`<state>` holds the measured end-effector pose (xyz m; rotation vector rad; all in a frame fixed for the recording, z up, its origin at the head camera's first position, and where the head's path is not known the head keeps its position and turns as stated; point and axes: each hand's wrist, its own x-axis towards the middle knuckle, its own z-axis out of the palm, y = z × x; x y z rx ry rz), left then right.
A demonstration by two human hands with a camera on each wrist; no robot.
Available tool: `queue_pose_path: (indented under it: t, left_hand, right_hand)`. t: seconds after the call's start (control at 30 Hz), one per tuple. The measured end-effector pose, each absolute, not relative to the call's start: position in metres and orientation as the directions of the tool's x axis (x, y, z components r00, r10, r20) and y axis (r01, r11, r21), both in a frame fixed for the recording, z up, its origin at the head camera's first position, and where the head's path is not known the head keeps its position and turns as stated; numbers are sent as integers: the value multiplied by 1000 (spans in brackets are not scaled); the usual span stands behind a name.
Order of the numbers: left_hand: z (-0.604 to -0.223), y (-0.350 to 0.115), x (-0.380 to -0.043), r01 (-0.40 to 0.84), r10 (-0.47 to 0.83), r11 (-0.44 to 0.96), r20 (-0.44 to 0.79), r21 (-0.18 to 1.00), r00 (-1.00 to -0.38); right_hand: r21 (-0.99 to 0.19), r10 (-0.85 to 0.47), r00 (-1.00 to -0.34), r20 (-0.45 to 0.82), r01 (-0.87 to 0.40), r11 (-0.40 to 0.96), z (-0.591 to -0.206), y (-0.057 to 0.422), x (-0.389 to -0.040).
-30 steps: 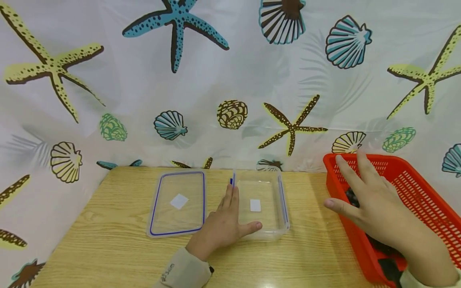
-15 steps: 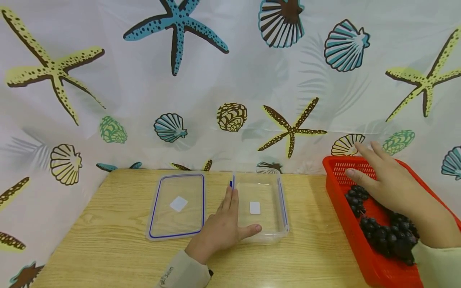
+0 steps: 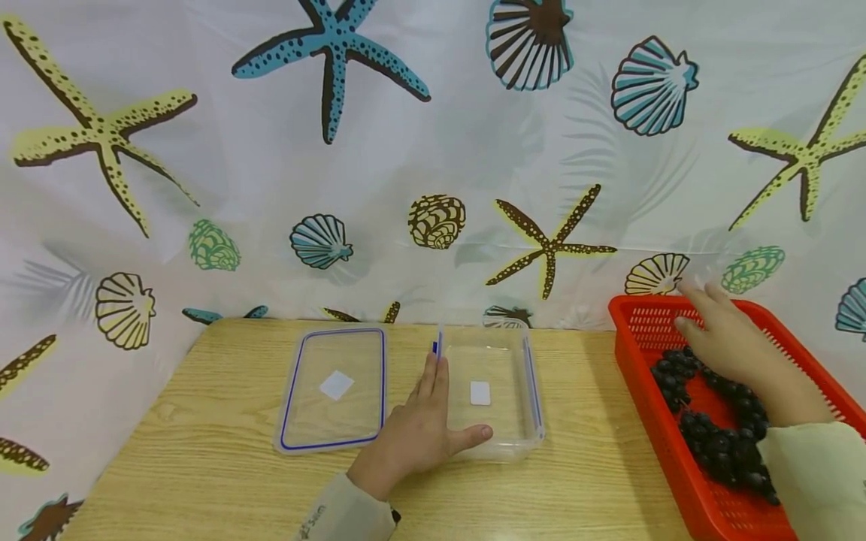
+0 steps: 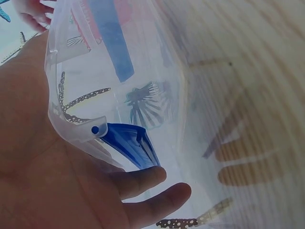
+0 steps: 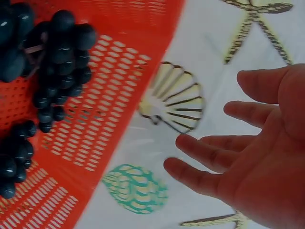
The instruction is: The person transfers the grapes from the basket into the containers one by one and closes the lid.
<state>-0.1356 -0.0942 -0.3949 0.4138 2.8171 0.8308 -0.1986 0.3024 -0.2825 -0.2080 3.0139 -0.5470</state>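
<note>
Plastic box (image 3: 506,376) is likely being steadied by the wide left grip (image 3: 418,424); wide right grip (image 3: 727,342) is hovering near grapes (image 3: 722,451).

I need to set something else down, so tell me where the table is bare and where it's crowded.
Bare tabletop shows between the clear container and the red basket, and left of the blue-edged lid. Crowded: the narrow gap between lid and container, partly covered by the left hand, and the basket, holding dark grapes.
</note>
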Motion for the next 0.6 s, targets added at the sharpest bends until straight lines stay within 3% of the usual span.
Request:
queue_pose_path:
  t: [0.27, 0.6]
  left_hand:
    - [-397, -94, -131, 206, 306, 803, -90, 559, -948]
    - [-393, -96, -132, 218, 310, 805, -78, 551, -948]
  right_hand:
    - [-311, -147, -985, -89, -113, 944, -316, 312, -221]
    - [-210, -174, -943, -284, -116, 971, -339, 311, -227]
